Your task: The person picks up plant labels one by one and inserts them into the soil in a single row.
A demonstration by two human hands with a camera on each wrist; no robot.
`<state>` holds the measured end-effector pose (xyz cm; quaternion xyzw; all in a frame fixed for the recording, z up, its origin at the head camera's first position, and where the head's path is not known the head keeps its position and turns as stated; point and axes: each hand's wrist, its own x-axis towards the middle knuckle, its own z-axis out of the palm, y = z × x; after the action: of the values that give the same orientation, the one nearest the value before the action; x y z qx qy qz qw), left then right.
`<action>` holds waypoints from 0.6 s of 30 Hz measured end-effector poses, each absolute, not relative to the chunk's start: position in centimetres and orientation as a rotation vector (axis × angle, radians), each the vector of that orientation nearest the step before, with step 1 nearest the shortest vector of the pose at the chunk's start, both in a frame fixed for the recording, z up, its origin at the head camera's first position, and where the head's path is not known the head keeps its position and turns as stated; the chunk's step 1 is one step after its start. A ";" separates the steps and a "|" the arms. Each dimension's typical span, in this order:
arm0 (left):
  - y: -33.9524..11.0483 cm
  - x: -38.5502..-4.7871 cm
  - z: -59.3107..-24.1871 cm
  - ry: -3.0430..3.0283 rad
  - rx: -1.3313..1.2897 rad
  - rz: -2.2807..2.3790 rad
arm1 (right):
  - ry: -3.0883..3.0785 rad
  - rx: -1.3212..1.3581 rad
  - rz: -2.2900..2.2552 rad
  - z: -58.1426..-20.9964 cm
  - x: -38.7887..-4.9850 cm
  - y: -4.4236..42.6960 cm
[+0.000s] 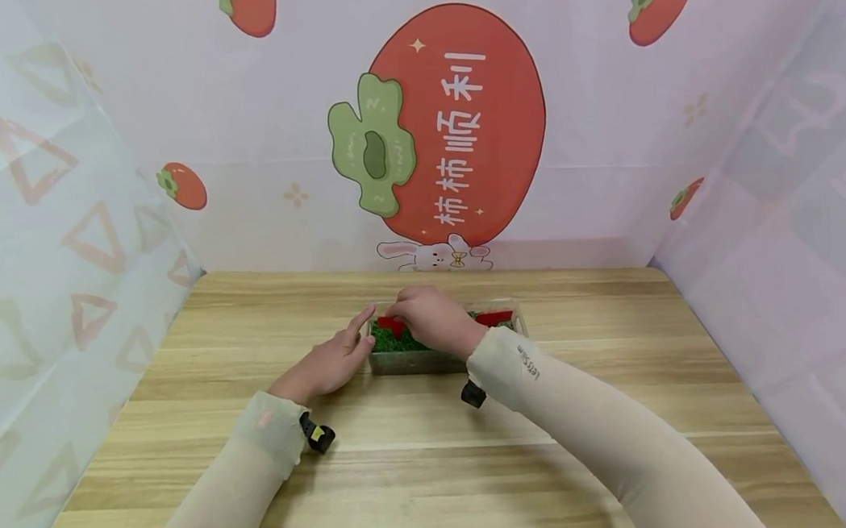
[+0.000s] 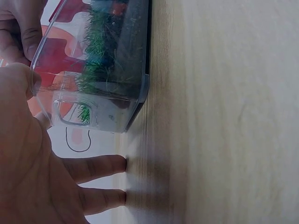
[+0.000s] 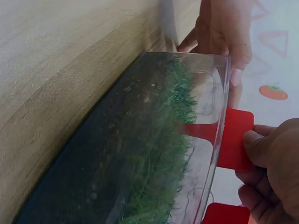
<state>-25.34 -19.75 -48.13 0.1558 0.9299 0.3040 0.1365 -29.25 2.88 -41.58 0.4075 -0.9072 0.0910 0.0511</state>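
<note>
A clear plastic box holds green grass growing in dark soil. My right hand pinches a red T-shaped plant label by its wide head, near the box's left end. The label's narrow stem points down at the grass; whether its tip is in the soil cannot be told. My left hand touches the box's left end with thumb and forefinger, its other fingers spread and fairly straight. Another red label stands at the right part of the box.
The box stands on a wood-grain table, toward its back edge. Behind the table hangs a pale backdrop printed with persimmons, and pale sheets close off both sides. A small black camera is strapped to my left wrist.
</note>
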 end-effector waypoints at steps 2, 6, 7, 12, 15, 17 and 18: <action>-19.7 -25.5 -48.1 2.690 0.460 0.889 | -2.765 1.235 0.256 -41.5 -29.3 2.9; -19.6 -25.6 -48.0 2.702 0.469 0.888 | -2.753 1.234 0.229 -41.5 -29.4 3.0; -19.6 -25.6 -47.9 2.705 0.467 0.881 | -2.745 1.239 0.230 -41.4 -29.5 3.1; -19.5 -25.4 -47.7 2.704 0.469 0.854 | -2.695 1.265 0.309 -41.0 -29.2 3.8; -19.5 -25.3 -47.7 2.697 0.462 0.867 | -2.668 1.254 0.376 -40.3 -29.1 4.7; -19.6 -25.3 -47.7 2.695 0.451 0.879 | -2.653 1.227 0.421 -39.8 -29.0 5.5; -19.6 -25.3 -47.8 2.701 0.459 0.872 | -2.643 1.210 0.442 -39.6 -29.1 6.0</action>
<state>-25.28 -19.57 -47.76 0.1581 0.9312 0.3005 0.1327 -29.07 6.02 -39.59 0.4094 -0.8944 0.1495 0.1005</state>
